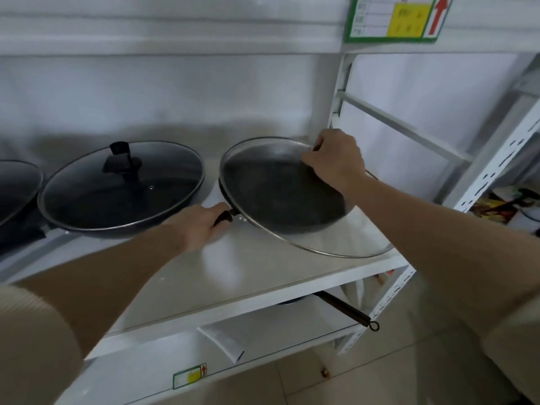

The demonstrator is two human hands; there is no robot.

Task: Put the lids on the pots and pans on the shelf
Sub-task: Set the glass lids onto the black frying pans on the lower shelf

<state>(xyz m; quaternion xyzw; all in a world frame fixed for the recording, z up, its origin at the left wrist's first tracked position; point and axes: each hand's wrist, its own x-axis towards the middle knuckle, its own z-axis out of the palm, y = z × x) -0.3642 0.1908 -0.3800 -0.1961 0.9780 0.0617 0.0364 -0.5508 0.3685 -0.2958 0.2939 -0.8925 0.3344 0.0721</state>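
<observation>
A dark pan sits on the white shelf at the right. My left hand grips its dark handle at the pan's near left. My right hand holds a large glass lid by its far edge. The lid is tilted over the pan, and its near rim hangs out past the pan toward the shelf's front. Left of this pan stands a second dark pan with a glass lid and black knob on it. A third lidded pan shows at the far left edge.
A white perforated upright and a slanted brace close the shelf's right side. The shelf below holds a long-handled pan that sticks out to the front. A green-framed label hangs on the beam above.
</observation>
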